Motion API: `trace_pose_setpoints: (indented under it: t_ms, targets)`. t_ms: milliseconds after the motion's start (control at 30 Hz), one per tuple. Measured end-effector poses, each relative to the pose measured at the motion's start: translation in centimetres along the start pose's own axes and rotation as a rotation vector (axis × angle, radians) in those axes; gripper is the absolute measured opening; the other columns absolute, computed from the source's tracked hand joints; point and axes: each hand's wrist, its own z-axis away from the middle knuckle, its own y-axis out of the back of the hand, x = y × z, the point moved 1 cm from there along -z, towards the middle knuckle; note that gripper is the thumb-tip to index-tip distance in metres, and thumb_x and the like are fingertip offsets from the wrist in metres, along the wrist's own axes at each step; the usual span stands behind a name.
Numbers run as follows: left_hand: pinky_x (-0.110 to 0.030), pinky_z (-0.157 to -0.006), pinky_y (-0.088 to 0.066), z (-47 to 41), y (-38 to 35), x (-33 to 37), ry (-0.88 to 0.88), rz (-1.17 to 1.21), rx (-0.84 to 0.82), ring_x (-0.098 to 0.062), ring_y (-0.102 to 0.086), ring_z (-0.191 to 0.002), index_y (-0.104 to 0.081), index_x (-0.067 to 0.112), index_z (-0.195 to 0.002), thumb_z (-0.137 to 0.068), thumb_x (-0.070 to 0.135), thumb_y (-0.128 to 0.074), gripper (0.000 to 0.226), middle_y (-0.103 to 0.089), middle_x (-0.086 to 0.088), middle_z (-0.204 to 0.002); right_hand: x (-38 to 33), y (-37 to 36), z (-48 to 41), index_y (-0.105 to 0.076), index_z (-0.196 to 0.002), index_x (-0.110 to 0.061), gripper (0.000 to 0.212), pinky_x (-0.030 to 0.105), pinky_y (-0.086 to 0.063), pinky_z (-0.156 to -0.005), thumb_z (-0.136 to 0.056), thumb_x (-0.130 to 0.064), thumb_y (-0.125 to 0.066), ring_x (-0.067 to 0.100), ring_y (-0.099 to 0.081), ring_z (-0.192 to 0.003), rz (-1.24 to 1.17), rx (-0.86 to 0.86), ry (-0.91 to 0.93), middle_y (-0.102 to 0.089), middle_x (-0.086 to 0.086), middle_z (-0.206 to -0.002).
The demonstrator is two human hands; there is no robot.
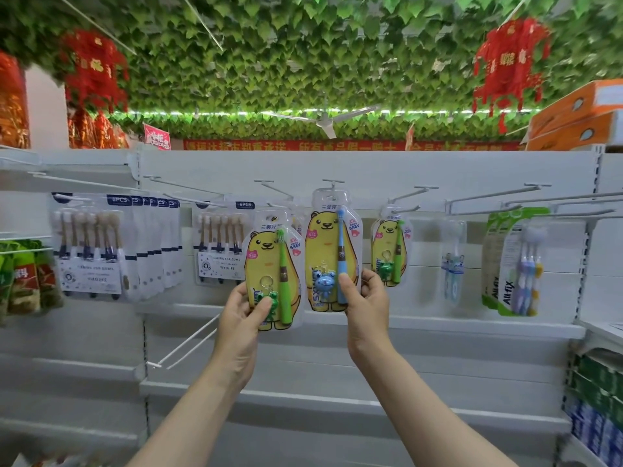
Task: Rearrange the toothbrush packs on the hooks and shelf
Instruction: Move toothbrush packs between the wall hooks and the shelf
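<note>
Both bare forearms rise from the bottom of the frame toward its centre, hands raised side by side in front of the white shelf wall (421, 170). The left hand (241, 320) is closed on the lower left corner of a yellow bear toothbrush pack with a green brush (273, 274), thumb pressed over the green frog charm. The right hand (365, 303) is closed on the lower right edge of a matching pack with a blue brush (332, 251), thumb on the front beside the brush handle; this pack's top sits at a white hook (333, 182) in the upper centre. A third bear pack (391, 249) hangs just to the right, near the right hand's fingers.
</note>
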Motion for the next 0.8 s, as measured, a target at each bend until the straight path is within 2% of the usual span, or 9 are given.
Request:
trace_pose_setpoints:
  t_ms: [200, 333, 533, 667, 800]
  targets:
    - [-0.045, -0.092, -0.052, -0.1, 0.2, -0.1, -0.006, -0.013, 0.009, -0.023, -0.068, -0.100, -0.058, 0.016, -0.119, -0.094, -0.004, -0.057, 0.032, -0.076, -0.004, -0.101, 0.0, 0.3, 0.1, -0.057, -0.108, -0.021, 0.015, 0.031, -0.061, -0.071, -0.096, -0.016, -0.064, 0.018, -0.072, -0.101, -0.021, 0.040, 0.023, -0.070, 0.006, -0.112]
    - [-0.048, -0.095, -0.052, -0.2, 0.3, -0.2, 0.002, -0.024, 0.015, -0.023, -0.068, -0.100, -0.058, 0.016, -0.119, -0.094, -0.004, -0.057, 0.032, -0.076, -0.004, -0.101, 0.0, 0.2, -0.2, -0.056, -0.104, -0.024, 0.014, 0.034, -0.062, -0.075, -0.096, -0.016, -0.064, 0.016, -0.073, -0.096, -0.007, 0.028, -0.010, -0.070, 0.004, -0.109]
    - [-0.052, -0.100, -0.049, -0.6, 0.3, -0.2, -0.002, -0.043, 0.031, -0.027, -0.067, -0.105, -0.058, 0.016, -0.119, -0.094, -0.003, -0.059, 0.032, -0.075, -0.007, -0.106, 0.3, 0.3, -1.0, -0.055, -0.111, -0.017, 0.016, 0.028, -0.061, -0.067, -0.097, -0.016, -0.064, 0.017, -0.072, -0.095, 0.047, 0.060, 0.001, -0.069, 0.005, -0.108]
    - [-0.049, -0.098, -0.050, -0.6, 0.2, -0.3, 0.000, -0.043, 0.019, -0.028, -0.067, -0.106, -0.059, 0.015, -0.119, -0.094, -0.003, -0.058, 0.031, -0.075, -0.009, -0.107, 1.0, 0.3, -2.0, -0.054, -0.114, -0.014, 0.020, 0.028, -0.062, -0.068, -0.097, -0.016, -0.064, 0.017, -0.071, -0.096, 0.076, 0.075, -0.011, -0.067, 0.003, -0.107]
    - [-0.046, -0.093, -0.052, -1.0, 0.2, -0.5, 0.003, -0.041, 0.021, -0.029, -0.067, -0.105, -0.059, 0.016, -0.117, -0.093, -0.005, -0.058, 0.032, -0.075, -0.009, -0.105, 2.1, 0.2, -4.3, -0.055, -0.105, -0.018, 0.015, 0.027, -0.059, -0.070, -0.096, -0.012, -0.065, 0.013, -0.069, -0.090, 0.087, 0.080, -0.062, -0.068, 0.003, -0.104]
